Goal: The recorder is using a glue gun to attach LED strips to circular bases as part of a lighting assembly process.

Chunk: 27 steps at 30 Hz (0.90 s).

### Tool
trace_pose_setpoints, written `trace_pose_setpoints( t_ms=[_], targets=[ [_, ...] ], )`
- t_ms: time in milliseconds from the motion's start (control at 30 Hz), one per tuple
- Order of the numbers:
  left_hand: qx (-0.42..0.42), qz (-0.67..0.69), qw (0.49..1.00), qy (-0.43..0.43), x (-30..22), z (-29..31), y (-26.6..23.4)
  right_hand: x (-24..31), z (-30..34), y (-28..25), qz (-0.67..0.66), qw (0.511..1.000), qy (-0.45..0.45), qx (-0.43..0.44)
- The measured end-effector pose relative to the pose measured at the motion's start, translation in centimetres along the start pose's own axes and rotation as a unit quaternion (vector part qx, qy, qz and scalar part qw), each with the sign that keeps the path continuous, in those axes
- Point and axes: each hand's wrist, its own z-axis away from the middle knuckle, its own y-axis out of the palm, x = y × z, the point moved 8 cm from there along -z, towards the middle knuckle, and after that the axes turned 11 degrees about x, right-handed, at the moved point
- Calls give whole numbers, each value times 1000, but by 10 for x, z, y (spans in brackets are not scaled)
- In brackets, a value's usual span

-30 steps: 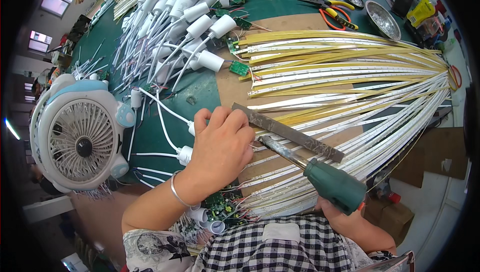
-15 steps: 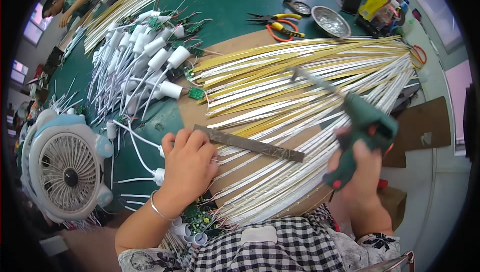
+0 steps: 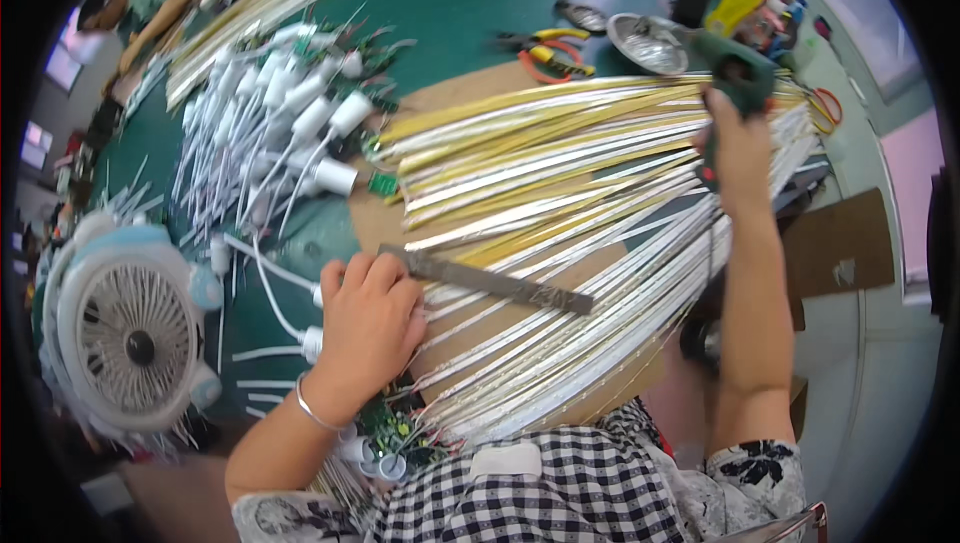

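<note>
My right hand point(image 3: 742, 163) is wrapped round the handle of a green soldering gun point(image 3: 745, 71), over the far right end of the strips beside a metal bowl point(image 3: 645, 45). Its tip is hard to make out there. My left hand point(image 3: 365, 328) is closed, knuckles up, at the left ends of the strips; what its fingertips grip is hidden. Against those fingers lies one end of a flat dark metal bar point(image 3: 490, 280), slanting across the strips. Long yellow and white LED strips point(image 3: 560, 158) fan out over brown cardboard point(image 3: 500, 338). White cabled lamp bases point(image 3: 312, 343) lie just left of my left hand.
A heap of white lamp bases point(image 3: 310, 115) with green circuit boards stands at the left. Nearer is a small fan point(image 3: 135, 338). Pliers point(image 3: 550, 51), orange-handled scissors point(image 3: 828, 108) and a yellow bottle point(image 3: 735, 6) lie toward the back. Another person point(image 3: 150, 8) sits far left.
My right hand has carried the soldering gun away from me, from the near right to the far right by the bowl. My left hand stays at the strip ends; the whole view has shifted slightly.
</note>
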Motion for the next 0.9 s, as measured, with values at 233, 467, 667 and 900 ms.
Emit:
trace_pose_setpoints(
  t_ms=[233, 467, 667, 900],
  targets=[
    [14, 7, 1000, -5, 6, 9, 4, 18, 134, -6, -134, 982, -8, 135],
    [16, 62, 998, 19, 3, 8, -3, -16, 235, 50, -243, 909, 196, 277],
    [28, 118, 992, 17, 12, 8, 0, -29, 253, 80, -210, 892, 178, 358],
    [46, 67, 996, 34, 8, 6, 10, -25, 253, 92, -161, 890, 141, 404]
  ],
)
